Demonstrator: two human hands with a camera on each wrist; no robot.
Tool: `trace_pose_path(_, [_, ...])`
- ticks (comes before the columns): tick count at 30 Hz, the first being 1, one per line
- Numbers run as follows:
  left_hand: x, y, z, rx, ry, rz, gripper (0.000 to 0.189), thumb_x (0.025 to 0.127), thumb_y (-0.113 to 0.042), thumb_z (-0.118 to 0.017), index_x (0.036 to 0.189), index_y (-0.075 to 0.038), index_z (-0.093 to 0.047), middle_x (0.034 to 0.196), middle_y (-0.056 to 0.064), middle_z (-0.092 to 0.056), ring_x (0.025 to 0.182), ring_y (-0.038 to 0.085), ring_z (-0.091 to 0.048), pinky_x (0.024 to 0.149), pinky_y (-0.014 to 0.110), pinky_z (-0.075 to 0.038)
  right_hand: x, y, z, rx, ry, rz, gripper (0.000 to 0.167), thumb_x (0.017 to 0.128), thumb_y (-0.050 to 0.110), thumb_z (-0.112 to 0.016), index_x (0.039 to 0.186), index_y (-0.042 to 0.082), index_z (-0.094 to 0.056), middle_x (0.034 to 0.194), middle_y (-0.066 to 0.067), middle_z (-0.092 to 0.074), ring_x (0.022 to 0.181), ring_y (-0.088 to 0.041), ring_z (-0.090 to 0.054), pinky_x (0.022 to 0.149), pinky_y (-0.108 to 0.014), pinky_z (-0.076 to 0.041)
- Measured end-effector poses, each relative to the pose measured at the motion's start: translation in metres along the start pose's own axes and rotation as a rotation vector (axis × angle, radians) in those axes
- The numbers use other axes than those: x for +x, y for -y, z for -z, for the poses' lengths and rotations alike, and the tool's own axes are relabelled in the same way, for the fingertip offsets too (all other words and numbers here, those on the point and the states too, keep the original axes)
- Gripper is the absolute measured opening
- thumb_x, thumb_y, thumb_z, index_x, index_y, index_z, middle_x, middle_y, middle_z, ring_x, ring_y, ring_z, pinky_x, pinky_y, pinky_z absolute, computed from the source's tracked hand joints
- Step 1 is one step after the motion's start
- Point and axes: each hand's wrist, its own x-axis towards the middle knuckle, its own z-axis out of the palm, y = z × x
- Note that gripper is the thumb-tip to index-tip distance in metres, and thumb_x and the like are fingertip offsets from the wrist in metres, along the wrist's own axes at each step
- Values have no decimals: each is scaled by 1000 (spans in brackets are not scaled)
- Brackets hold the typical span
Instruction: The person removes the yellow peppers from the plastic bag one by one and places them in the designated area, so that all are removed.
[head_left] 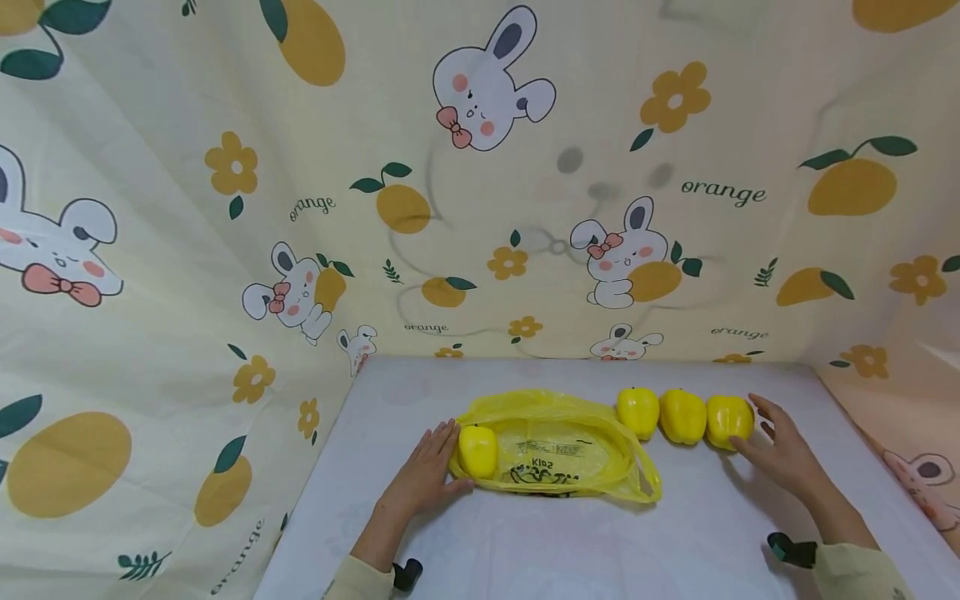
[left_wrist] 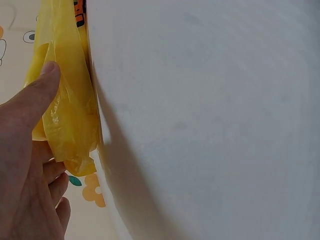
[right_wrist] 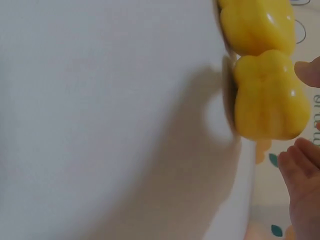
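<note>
A yellow plastic bag (head_left: 551, 406) with dark printing lies flat on the table, its handle loops toward the right. One yellow bell pepper (head_left: 478, 452) sits at the bag's left end. My left hand (head_left: 427, 471) rests against that end, fingers fairly straight; in the left wrist view its thumb lies along the bag (left_wrist: 70, 100). To the right of the bag, three more yellow bell peppers (head_left: 637, 413) stand in a row. My right hand (head_left: 783, 446) is spread around the rightmost pepper (head_left: 730, 422). In the right wrist view, thumb and fingers appear slightly apart from this pepper (right_wrist: 270, 100).
The white table (head_left: 525, 542) extends in front of both hands. Behind it and at the sides hangs a cream cloth (head_left: 525, 183) printed with rabbits, oranges and flowers. Dark devices (head_left: 791, 550) are worn at both wrists.
</note>
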Motion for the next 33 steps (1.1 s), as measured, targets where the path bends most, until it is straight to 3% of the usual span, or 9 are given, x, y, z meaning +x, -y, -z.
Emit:
trace_pose_path(5, [0,0,2,-3,-2,-7,103,98,-63,-69,171,-6,-24,180,10,-18,166,27,-18,136,47,-14,-3,11,1,-14,-38,8,93,105,27,-71,169,-4,-10,166,-45,-10,143,-73,-23,106,-86,-33])
trace_pose_path(9, [0,-1,3,-3,-5,-6,103,98,-62,-69,171,-6,-23,180,11,-18,166,27,-17,136,48,-14,-4,22,-3,-34,-94,67,89,103,23,-74,168,-3,-19,166,-43,-18,143,-70,-26,108,-84,-34])
trace_pose_path(11, [-1,-1,4,-4,-1,-1,103,98,-62,-69,171,-6,-23,180,11,-18,166,26,-17,136,48,-13,-5,29,-6,-41,-109,95,87,102,20,-75,168,-1,-22,165,-42,-22,144,-67,-28,121,-72,-33])
trace_pose_path(13, [-1,-1,3,-10,3,5,103,98,-63,-69,171,-6,-23,180,10,-18,166,26,-17,136,48,-13,-6,35,-10,-45,-115,118,87,101,18,-77,168,0,-25,164,-40,-27,144,-64,-31,131,-44,-28])
trace_pose_path(14, [-1,-1,3,-11,5,7,103,98,-63,-69,171,-7,-23,180,10,-17,166,26,-17,136,48,-13,-6,39,-13,-47,-113,122,87,101,17,-77,168,2,-25,164,-39,-28,143,-63,-32,131,-43,-27])
trace_pose_path(17, [-1,0,1,-11,4,7,103,98,-64,-69,171,-7,-23,180,10,-17,166,26,-17,136,48,-13,-6,49,-19,-45,-113,143,87,98,12,-79,168,2,-27,161,-39,-30,141,-63,-34,130,-48,-32])
trace_pose_path(20, [-1,0,1,-9,2,4,103,98,-63,-69,172,-7,-23,180,10,-17,166,27,-17,136,48,-13,-5,61,-25,-59,-105,147,89,95,9,-81,167,2,-28,160,-40,-31,137,-65,-37,106,-83,-38])
trace_pose_path(25, [-1,0,2,-9,-2,2,103,98,-62,-69,171,-7,-23,180,10,-17,166,26,-17,136,48,-13,-7,77,-35,-87,-78,174,89,94,11,-83,166,3,-30,159,-38,-33,133,-63,-41,100,-86,-41])
trace_pose_path(33, [-1,1,0,3,-11,3,103,98,-63,-69,171,-7,-23,180,9,-19,166,26,-18,136,47,-14,-2,93,-54,-68,-54,266,87,91,7,-85,164,4,-36,160,-32,-40,143,-58,-38,107,-84,-38])
